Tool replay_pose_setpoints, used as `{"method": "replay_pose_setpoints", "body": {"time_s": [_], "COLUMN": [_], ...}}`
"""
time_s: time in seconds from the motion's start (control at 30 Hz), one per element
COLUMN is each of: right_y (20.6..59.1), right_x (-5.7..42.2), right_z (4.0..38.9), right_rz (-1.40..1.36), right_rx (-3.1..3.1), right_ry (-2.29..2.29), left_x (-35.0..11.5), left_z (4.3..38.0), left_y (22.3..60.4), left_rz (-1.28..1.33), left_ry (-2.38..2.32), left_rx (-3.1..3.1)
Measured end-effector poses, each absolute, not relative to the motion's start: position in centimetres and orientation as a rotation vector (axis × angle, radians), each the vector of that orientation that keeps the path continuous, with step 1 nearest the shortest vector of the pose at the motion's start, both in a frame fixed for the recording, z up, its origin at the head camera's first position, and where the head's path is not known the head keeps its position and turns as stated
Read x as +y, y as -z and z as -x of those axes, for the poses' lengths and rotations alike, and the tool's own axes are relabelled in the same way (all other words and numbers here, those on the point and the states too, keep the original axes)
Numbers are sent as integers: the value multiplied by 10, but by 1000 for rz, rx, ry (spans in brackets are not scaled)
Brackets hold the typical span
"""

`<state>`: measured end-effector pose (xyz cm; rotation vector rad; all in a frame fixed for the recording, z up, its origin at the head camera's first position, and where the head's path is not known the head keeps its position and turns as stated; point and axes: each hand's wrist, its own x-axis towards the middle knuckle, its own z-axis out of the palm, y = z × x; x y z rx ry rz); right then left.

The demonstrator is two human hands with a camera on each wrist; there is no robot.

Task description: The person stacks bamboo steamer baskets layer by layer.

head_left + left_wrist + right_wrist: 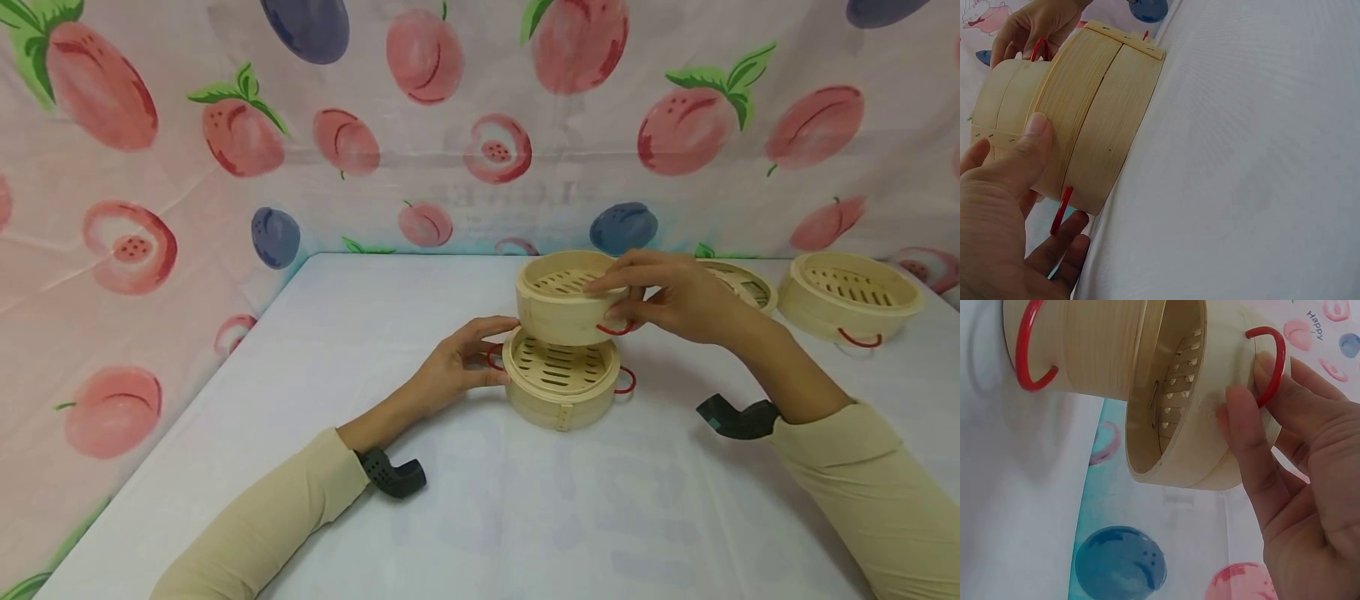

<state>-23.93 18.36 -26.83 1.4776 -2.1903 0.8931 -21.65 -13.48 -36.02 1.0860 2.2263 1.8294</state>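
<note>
A round bamboo steamer basket (566,408) with a slatted floor and red handles stands on the white table. My left hand (468,358) holds its left side, thumb (1036,134) against the wall and other fingers around by the red handle (1062,211). Over it, my right hand (667,296) grips a second steamer basket (562,317) by its right wall, beside that basket's red handle (1280,359). This upper basket sits tilted, its underside open toward the lower rim in the right wrist view, and overlaps the back of the lower basket in the head view.
At the back right stand another steamer basket (847,308) with a red handle and a round bamboo piece (738,283), probably a lid, partly hidden by the right hand. A fruit-print cloth (420,175) hangs behind the white table (390,333).
</note>
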Motion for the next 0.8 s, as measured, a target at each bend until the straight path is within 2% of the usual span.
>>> {"method": "replay_pose_setpoints", "body": {"time_s": [0.23, 0.63, 0.8], "right_y": [267, 261, 258], "right_x": [182, 182, 181], "right_z": [238, 231, 229], "right_rz": [-1508, -1616, -1618], "right_rx": [-2203, -2345, -2438], "right_ry": [-916, -1237, -1300], "left_x": [-135, -132, -133], "left_z": [218, 207, 212], "left_y": [360, 346, 352], "left_rz": [-1078, -1041, -1024], "left_ry": [-1818, -1843, -1859], "left_rx": [2227, 2237, 2226]}}
